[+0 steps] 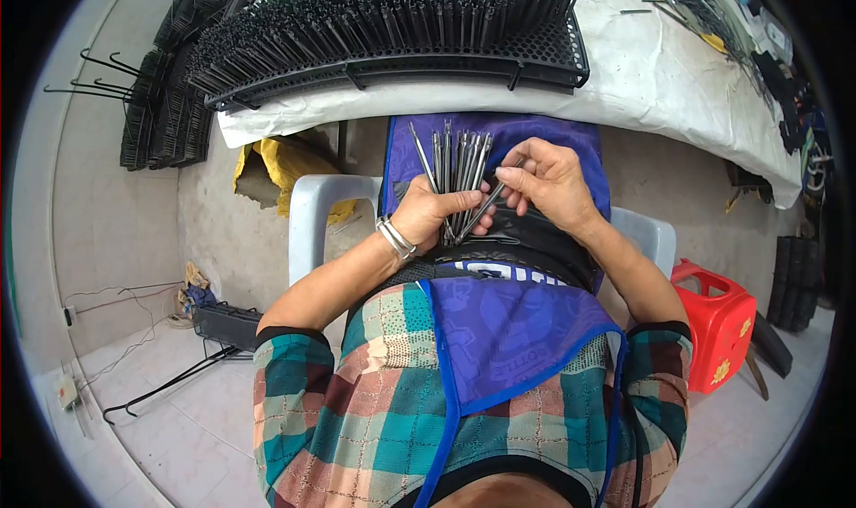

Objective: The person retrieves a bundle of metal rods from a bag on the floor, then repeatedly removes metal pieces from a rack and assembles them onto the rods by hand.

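Note:
My left hand [426, 206], with a bracelet at its wrist, is wrapped round a bundle of thin dark metal rods [460, 165] above my lap. Their upper ends fan out slightly, and one leans to the left of the others. Between the thumb and fingertips of my right hand [555, 185] is the upper end of a single rod [486, 208]. That rod slants down to the left, its lower part crossing my left fingers near the foot of the bundle. The blue-purple apron [526, 330] and a dark cloth lie beneath both hands.
A long black perforated rack [428, 66], packed with upright dark rods, stands on the white-covered table [660, 89] ahead. More rods [687, 4] lie at its far right. Chair arms [312, 214] flank me, with a red stool [716, 330] to the right and a yellow sack [285, 173] under the table.

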{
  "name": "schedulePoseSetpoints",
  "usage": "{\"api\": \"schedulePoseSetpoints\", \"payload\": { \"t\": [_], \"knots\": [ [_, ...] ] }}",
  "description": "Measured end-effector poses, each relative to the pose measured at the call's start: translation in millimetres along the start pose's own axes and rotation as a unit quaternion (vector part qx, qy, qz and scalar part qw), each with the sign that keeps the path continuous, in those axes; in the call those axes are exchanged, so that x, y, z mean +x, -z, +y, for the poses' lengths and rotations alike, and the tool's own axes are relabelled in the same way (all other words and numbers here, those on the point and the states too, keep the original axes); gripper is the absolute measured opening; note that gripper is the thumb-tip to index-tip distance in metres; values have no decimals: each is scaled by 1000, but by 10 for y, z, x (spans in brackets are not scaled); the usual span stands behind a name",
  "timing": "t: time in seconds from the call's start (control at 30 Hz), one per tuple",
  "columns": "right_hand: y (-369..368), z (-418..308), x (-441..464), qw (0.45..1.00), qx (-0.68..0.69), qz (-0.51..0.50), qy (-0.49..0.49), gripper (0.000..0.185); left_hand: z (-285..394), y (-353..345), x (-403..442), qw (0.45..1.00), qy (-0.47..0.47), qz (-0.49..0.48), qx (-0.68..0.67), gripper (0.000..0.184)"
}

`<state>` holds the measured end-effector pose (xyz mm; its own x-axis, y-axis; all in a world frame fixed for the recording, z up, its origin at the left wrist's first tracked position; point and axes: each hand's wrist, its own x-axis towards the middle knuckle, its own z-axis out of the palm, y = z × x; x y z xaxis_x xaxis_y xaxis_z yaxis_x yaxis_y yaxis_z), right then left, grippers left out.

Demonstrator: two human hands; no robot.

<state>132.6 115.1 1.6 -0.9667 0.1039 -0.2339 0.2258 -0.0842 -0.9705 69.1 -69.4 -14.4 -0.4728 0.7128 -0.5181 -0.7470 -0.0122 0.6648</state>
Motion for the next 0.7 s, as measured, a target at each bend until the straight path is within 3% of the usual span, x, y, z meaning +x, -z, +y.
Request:
{"api": "schedulePoseSetpoints", "payload": {
  "t": [0.07, 0.1, 0.13, 0.2, 0.27, 0.33, 0.4, 0.6, 0.7],
  "knots": [
    [61, -47, -42, 1000, 6, 28, -3, 13, -30, 18, 21, 999, -10, 28, -12, 18],
    [105, -105, -64, 996, 3, 79, 39, 11, -34, 57, 46, 999, -13, 33, -36, 19],
    [112, -137, -95, 981, 6, 153, 118, 11, -34, 87, 72, 997, -13, 43, -66, 19],
    [100, -249, -162, 902, -184, 246, 303, 11, -39, 129, 111, 990, -9, 60, -126, 20],
    [113, -273, -154, 719, -403, 144, 548, 17, -32, 108, 123, 987, -11, 22, -161, 23],
    [-117, -57, -224, 677, -463, 59, 570, 26, -4, 9, 128, 979, -11, -6, -204, 25],
    [-248, 98, -251, 676, -508, 6, 535, 33, 13, -30, 122, 982, -23, -25, -186, 26],
    [-209, 206, -242, 822, -362, -88, 431, 37, -41, 29, 85, 991, -35, 15, -125, 19],
    [-168, 165, -227, 866, -302, -17, 397, 20, -45, 21, 86, 992, -43, 15, -122, 20]
  ]
}}
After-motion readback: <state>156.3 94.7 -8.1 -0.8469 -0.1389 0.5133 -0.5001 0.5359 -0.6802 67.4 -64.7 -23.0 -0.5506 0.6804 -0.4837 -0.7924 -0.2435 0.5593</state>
